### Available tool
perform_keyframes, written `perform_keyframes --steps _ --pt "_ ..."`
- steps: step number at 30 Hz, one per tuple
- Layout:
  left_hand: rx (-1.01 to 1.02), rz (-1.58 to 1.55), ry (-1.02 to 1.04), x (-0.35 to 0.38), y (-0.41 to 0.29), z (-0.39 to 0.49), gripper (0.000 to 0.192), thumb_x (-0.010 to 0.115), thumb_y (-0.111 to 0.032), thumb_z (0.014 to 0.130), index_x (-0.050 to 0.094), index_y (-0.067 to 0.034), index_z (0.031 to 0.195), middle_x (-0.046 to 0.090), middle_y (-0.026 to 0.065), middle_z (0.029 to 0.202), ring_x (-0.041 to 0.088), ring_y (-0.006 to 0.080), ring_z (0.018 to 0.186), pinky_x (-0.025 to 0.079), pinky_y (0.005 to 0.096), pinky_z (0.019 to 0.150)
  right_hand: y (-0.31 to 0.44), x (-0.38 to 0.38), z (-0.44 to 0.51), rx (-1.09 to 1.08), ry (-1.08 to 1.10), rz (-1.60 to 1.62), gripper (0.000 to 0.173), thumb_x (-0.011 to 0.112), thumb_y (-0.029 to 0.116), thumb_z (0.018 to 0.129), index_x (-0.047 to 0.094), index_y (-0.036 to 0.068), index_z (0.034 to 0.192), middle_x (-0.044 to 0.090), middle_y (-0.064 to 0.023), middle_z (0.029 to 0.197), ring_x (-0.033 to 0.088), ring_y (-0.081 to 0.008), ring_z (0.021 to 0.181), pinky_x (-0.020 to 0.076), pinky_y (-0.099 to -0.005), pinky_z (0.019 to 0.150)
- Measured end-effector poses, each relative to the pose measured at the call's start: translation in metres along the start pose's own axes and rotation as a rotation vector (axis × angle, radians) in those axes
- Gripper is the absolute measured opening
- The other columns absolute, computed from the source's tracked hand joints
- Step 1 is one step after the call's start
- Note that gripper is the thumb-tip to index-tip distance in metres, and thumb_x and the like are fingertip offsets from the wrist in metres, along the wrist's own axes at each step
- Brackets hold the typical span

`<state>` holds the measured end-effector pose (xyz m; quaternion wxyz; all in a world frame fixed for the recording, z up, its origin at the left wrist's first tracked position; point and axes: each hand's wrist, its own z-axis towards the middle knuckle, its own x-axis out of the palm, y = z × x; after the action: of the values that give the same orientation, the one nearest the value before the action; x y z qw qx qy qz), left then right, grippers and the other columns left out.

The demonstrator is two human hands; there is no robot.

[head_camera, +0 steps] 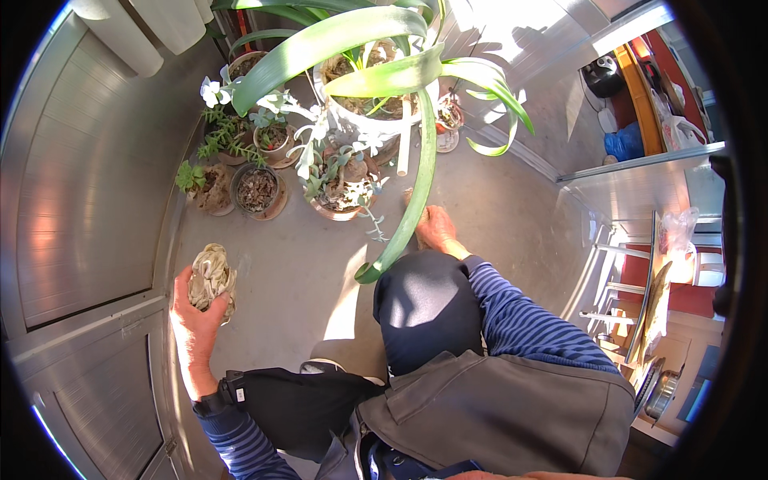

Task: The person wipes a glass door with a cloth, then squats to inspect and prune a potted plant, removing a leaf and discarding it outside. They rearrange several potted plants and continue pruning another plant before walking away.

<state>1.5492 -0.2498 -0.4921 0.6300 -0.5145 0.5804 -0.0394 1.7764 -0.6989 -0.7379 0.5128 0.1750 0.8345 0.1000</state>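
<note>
My left hand grips a crumpled, pale yellowish cloth above the floor on the left. On the other side, my right hand reaches down past my right knee, close to a long, drooping strap-shaped leaf. A brownish bit of something shows just beyond that hand. The leaf and knee hide part of the fingers, so I cannot tell what they hold. Ahead stands a large white pot with the broad-leaved plant. Nearer is a terracotta pot of trailing succulents.
A pot of dry, chunky material and several small potted succulents stand left of the large pot. A metal-panelled door borders the left side. At right, a wooden shelf and a steel pan appear beyond a low partition.
</note>
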Motion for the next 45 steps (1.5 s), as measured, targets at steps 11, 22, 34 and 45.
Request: perform_keyframes --steps 11,22,34,45 --pt "-0.047 -0.017 0.003 0.001 -0.008 -0.002 0.068 0.079 -0.017 0.08 0.058 -0.003 0.143 0.073 0.0185 0.122 0.071 0.0271 0.11 0.055 0.0393 0.099 -0.016 -0.017 0.014 0.075 -0.052 0.134 0.051 0.079 0.036 0.083 0.073 0.002 0.121 0.073 -0.0223 0.122 0.069 -0.0404 0.117 0.0544 -0.051 0.1" --pt "-0.029 0.02 -0.012 0.004 -0.008 -0.002 0.069 0.079 -0.018 0.081 0.057 -0.003 0.144 0.074 0.0193 0.122 0.071 0.0277 0.109 0.055 0.0391 0.099 -0.022 -0.026 0.038 0.087 -0.072 0.193 0.06 0.082 0.036 0.082 0.07 0.001 0.129 0.074 -0.0213 0.124 0.071 -0.0367 0.118 0.0552 -0.047 0.1" --pt "-0.022 0.035 -0.022 0.004 -0.01 -0.002 0.067 0.079 -0.018 0.08 0.058 -0.004 0.142 0.074 0.0189 0.12 0.072 0.0272 0.107 0.056 0.0387 0.097 -0.039 -0.019 0.076 0.034 -0.138 0.466 0.07 0.083 0.02 0.085 0.054 -0.008 0.142 0.073 -0.0186 0.119 0.072 -0.026 0.106 0.0561 -0.0378 0.096" --pt "-0.044 -0.01 -0.013 0.003 -0.015 -0.004 0.063 0.079 -0.016 0.079 0.06 -0.003 0.138 0.074 0.0149 0.117 0.071 0.0248 0.106 0.055 0.0374 0.096 0.0 -0.094 0.049 -0.144 -0.229 0.676 0.051 0.083 0.024 0.089 0.066 -0.005 0.128 0.073 -0.0095 0.111 0.068 -0.0157 0.099 0.0553 -0.0331 0.089"
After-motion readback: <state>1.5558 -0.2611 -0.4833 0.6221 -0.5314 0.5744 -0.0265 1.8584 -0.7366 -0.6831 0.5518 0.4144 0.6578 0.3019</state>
